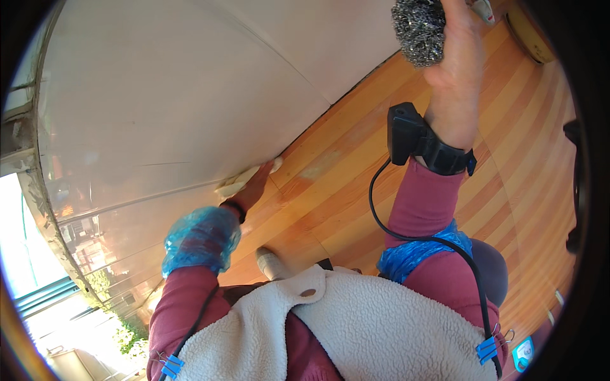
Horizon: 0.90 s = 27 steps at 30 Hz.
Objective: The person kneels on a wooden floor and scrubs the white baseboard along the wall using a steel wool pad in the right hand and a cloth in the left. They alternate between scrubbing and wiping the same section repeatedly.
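A metal scouring ball (pixel 419 33) of shiny steel strands is in my right hand (pixel 457 59), raised at the top of the view. The upper part of that hand runs out of the frame, so most fingers are hidden. My left hand (pixel 257 185) reaches low along the glossy white wall panel (pixel 190 109), near where it meets the wood-patterned floor (pixel 352 176). Under its palm is a pale cloth (pixel 231 186), pressed against the panel. Blur hides the exact grip of the left fingers.
At upper right stands a yellowish round container (pixel 526 35). A black cable (pixel 376 209) runs from the device (pixel 410 135) on my right wrist to my shoulder. A window (pixel 28 247) is at left. A blue-and-white object (pixel 523 355) lies at lower right.
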Available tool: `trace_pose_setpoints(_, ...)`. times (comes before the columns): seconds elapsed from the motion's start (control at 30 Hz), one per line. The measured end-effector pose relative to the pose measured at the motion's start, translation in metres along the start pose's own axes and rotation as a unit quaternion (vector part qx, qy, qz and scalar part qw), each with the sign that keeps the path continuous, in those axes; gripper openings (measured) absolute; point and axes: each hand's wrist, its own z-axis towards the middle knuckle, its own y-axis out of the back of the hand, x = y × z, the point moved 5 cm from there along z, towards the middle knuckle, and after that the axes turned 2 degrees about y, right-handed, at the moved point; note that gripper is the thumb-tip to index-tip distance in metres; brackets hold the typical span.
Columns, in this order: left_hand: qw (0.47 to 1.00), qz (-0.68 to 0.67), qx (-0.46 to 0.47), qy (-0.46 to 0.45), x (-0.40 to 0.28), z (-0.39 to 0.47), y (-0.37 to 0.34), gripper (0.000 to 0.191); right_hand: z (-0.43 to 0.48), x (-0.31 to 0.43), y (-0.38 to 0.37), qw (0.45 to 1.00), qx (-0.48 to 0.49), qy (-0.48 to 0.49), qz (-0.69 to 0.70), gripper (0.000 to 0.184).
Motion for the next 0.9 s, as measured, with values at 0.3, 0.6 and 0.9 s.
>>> trace_pose_setpoints(0.3, 0.979, -0.177, -0.09, 0.039, 0.064, 0.083, 0.026, 0.052, 0.002, -0.011, 0.016, 1.0, 0.006, -0.02, -0.022, 0.02)
trace_pose_setpoints(0.6, 0.992, -0.035, -0.088, 0.086, 0.066, 0.134, 0.035, 0.047, -0.002, -0.013, 0.001, 0.999, 0.001, -0.016, -0.045, 0.022)
trace_pose_setpoints(0.9, 0.612, 0.778, 0.009, -0.143, 0.003, 0.0, -0.015, 0.048, -0.004, -0.01, 0.003, 0.996, 0.041, -0.061, -0.054, 0.02)
